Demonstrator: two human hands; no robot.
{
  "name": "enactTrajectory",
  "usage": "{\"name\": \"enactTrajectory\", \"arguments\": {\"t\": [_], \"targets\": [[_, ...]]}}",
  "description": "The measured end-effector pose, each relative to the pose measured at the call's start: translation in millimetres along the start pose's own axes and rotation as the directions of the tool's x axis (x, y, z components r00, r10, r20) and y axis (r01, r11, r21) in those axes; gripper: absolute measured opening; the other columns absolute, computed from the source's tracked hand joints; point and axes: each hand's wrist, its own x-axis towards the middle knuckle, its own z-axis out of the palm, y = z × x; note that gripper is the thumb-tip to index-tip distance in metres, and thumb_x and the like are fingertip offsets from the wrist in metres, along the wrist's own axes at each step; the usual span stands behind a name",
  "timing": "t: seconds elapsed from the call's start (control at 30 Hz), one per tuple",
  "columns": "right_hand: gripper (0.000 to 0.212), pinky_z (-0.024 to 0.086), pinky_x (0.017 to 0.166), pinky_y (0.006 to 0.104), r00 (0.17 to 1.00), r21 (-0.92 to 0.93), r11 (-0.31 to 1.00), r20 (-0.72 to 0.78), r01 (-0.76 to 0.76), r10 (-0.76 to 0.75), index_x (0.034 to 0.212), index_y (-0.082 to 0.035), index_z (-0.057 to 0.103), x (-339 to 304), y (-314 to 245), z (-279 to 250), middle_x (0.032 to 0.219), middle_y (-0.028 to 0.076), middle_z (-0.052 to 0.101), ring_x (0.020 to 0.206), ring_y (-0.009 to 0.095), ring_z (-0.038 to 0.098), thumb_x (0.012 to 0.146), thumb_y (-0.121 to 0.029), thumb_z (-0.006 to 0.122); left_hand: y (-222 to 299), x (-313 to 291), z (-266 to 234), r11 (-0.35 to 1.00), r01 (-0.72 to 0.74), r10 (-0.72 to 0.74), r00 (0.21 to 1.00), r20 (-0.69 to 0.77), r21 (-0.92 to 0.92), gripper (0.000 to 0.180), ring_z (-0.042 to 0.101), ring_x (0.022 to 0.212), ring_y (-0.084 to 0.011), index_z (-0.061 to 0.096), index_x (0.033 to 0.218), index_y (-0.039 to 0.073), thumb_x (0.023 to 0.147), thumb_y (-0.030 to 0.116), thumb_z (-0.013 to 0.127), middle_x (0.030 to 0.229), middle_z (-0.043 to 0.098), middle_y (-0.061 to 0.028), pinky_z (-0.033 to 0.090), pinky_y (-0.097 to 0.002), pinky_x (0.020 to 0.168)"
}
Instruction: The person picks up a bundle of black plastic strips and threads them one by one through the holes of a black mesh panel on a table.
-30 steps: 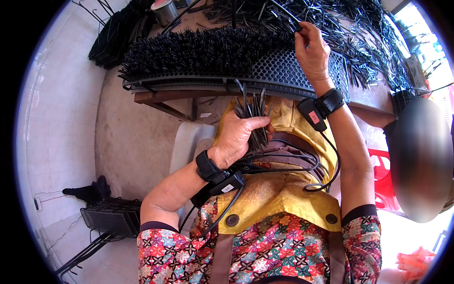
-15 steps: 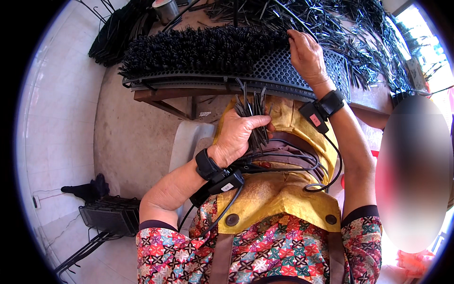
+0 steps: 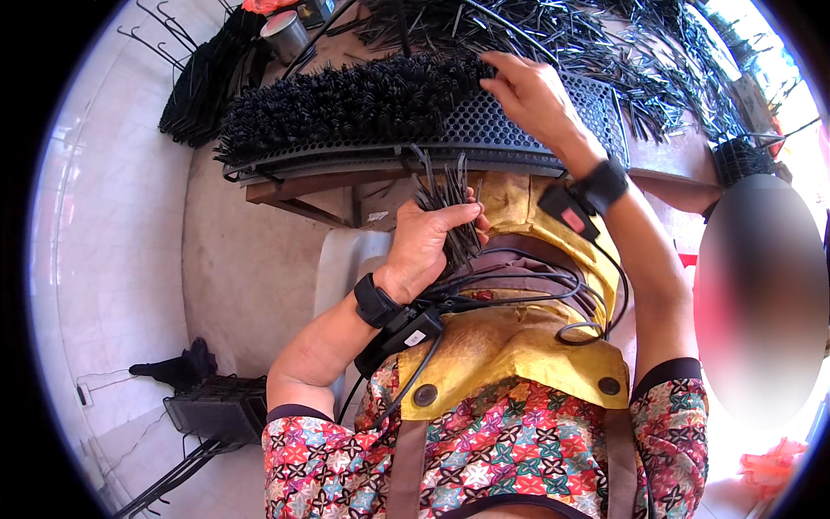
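My left hand (image 3: pixel 424 240) is closed round a loose bundle of thin black strips (image 3: pixel 443 186), held upright over my lap. Farther off, my right hand (image 3: pixel 533 97) is at the right end of a dense mass of black strips (image 3: pixel 337 99). These stand packed in the holes of a dark perforated panel (image 3: pixel 566 121). The right fingers are bent together at the strips' edge; whether something small is pinched between them is hidden. On the panel's right part, bare round holes show.
The panel lies on a wooden bench (image 3: pixel 324 182). Loose black strips (image 3: pixel 640 78) are heaped beyond it, near a metal can (image 3: pixel 284 36). Cables (image 3: pixel 519 285) run over my yellow apron (image 3: pixel 493 346). A blurred person is at right; a black rack (image 3: pixel 216 411) stands lower left.
My right hand has moved left along the panel, over to the packed strips' edge. The left hand still grips its bundle, nearly in place. The whole view has shifted slightly.
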Motion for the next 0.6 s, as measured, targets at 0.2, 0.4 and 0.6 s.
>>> {"name": "enactTrajectory", "arguments": {"t": [0.2, 0.4, 0.6], "targets": [[0.018, 0.044, 0.049, 0.0223, 0.772, 0.450, 0.646, 0.508, -0.616, 0.383, 0.092, 0.004, 0.062, -61, -55, -12, 0.066, 0.005, 0.062, 0.055, 0.007, 0.055, 0.078, -0.006, 0.066, 1, 1, 3, 1.000, -0.006, 0.006, 1.000, 0.016, -0.008, 0.018, 0.063, 0.071, -0.0212, 0.057, 0.099, -0.002, 0.082, 0.001, 0.059, 0.083, 0.062, -0.0114, 0.056, -0.0355, 0.063], [0.009, 0.043, 0.049, 0.0194, 0.804, 0.551, 0.587, 0.362, -0.593, 0.472, 0.088, 0.003, 0.062, -77, -53, -15, 0.066, 0.004, 0.061, 0.055, 0.006, 0.055, 0.079, 0.002, 0.064, 5, 1, 7, 0.995, -0.003, -0.001, 0.999, -0.042, -0.101, 0.016, 0.064, 0.075, -0.0252, 0.056, 0.098, 0.000, 0.083, 0.004, 0.058, 0.086, 0.063, -0.0118, 0.056, -0.0385, 0.066], [0.011, 0.046, 0.051, 0.0254, 0.945, 0.292, 0.933, -0.182, -0.212, 0.271, 0.085, 0.000, 0.060, -73, -62, -28, 0.072, 0.008, 0.061, 0.058, 0.015, 0.057, 0.075, 0.004, 0.064, 5, 3, -3, 0.988, 0.028, -0.033, 0.999, -0.033, -0.150, 0.014, 0.062, 0.087, -0.0262, 0.056, 0.099, 0.002, 0.085, 0.007, 0.057, 0.092, 0.062, -0.0128, 0.055, -0.0409, 0.073]]}}
